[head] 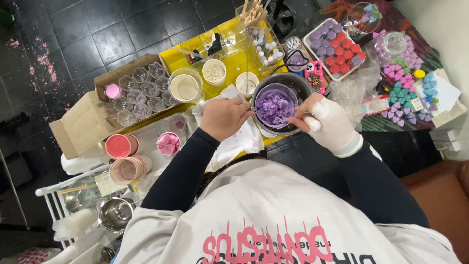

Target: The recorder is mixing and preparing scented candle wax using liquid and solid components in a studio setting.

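A dark metal pot (pixel 302 85) stands on the yellow table (pixel 229 66). Inside it sits a smaller cup of crumbly purple wax (pixel 274 106). My bare left hand (pixel 222 117) is closed in a fist at the pot's left rim, gripping what looks like a thin handle that runs to the cup. My right hand (pixel 332 126), in a white glove, is at the pot's right rim. Its fingers pinch a thin stick that reaches into the purple wax. A crumpled white cloth (pixel 239 142) lies under my left wrist.
Left: a cardboard box (pixel 83 124) of clear moulded cups, pink-filled cups (pixel 121 145), two white cups (pixel 214 72). Behind: a clear organiser (pixel 261 46) with sticks. Right: a tray of purple and red hearts (pixel 334 46), a pink phone (pixel 315 76), loose coloured hearts (pixel 403 93).
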